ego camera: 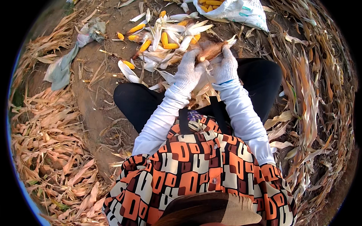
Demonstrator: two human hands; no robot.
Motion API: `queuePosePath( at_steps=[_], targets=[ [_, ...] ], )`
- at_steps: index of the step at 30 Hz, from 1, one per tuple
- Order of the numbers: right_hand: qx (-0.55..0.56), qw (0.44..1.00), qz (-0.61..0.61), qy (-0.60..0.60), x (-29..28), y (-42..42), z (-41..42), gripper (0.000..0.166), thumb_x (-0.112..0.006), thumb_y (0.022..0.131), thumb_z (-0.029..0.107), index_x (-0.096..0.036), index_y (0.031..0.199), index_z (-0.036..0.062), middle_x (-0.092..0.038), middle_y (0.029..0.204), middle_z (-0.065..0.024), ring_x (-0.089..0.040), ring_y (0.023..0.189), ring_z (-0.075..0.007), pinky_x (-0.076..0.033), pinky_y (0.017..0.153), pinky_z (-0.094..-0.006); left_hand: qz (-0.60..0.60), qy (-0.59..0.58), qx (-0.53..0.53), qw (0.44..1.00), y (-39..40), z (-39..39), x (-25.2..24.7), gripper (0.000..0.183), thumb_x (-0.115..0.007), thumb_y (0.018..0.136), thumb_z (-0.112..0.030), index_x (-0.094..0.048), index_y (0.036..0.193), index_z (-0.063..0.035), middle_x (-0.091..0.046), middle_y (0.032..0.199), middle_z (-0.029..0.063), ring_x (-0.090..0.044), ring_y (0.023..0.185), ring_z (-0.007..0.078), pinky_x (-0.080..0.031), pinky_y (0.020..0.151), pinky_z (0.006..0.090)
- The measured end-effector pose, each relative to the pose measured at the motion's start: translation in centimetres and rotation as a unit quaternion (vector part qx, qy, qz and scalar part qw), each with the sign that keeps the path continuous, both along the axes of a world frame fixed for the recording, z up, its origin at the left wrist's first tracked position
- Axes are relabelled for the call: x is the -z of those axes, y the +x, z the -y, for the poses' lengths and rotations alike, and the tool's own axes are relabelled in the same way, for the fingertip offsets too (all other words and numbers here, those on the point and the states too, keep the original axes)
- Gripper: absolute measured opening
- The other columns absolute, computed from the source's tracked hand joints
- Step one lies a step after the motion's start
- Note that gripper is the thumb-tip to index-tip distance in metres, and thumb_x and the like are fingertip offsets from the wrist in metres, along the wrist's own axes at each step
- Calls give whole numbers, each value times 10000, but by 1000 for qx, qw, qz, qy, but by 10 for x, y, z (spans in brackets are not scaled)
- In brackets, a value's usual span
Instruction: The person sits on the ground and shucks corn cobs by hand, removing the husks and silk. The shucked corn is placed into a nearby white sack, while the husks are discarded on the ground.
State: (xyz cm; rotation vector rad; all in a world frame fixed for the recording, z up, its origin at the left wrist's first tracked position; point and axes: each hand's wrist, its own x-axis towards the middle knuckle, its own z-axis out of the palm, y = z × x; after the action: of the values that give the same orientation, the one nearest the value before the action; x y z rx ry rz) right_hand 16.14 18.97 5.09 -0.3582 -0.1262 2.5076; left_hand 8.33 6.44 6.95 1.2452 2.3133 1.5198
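Note:
Both hands wear pale knitted gloves and meet in front of my crossed legs. Between them is an ear of corn in brownish husk [210,52], its kernels hidden. My left hand [188,67] grips its stalk end, while my right hand [227,65] holds the side nearer the pale husk tip. Loose pale husks [202,90] hang and lie below the hands. Just beyond my left hand spreads a heap of pale corn husks [158,36] with several yellow ears of corn [171,46] on and around it.
A white woven sack [249,14] with yellow corn inside lies open at the top. Crumpled grey-green cloth [60,72] rests on the soil to the left. Dry corn stalks and leaves [305,107] are piled along the right, with more dry leaves [53,135] at left.

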Motion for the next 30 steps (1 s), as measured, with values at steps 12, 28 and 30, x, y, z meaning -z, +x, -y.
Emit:
queuePosePath(
  at_steps=[12, 28, 30],
  targets=[
    [-199, 899, 313, 234, 9, 29, -23, 166, -541, 993, 152, -601, 1073, 20, -629, 864, -89, -599, 697, -231, -564, 759, -393, 398, 201, -117, 887, -130, 75, 67, 443, -509, 1021, -350, -548, 1270, 14, -638, 1072, 155, -632, 961, 251, -530, 840, 359],
    [-383, 696, 219, 567, -36, -14, 23, 646, -708, 921, 420, -550, 1364, -24, -657, 1199, -95, -600, 1090, -155, -460, 998, -299, 426, 140, 139, 883, -76, 50, -21, 460, -609, 1016, -237, -501, 1380, 25, -604, 1267, 99, -587, 1143, 172, -461, 1015, 294],
    [-346, 754, 218, 513, -21, -11, 30, 611, -734, 910, 363, -560, 1357, -16, -651, 1182, -71, -588, 1048, -133, -467, 959, -279, 457, 167, 133, 863, -73, 47, -22, 509, -576, 1027, -307, -481, 1410, 15, -600, 1279, 104, -581, 1162, 168, -457, 1023, 297]
  ],
)
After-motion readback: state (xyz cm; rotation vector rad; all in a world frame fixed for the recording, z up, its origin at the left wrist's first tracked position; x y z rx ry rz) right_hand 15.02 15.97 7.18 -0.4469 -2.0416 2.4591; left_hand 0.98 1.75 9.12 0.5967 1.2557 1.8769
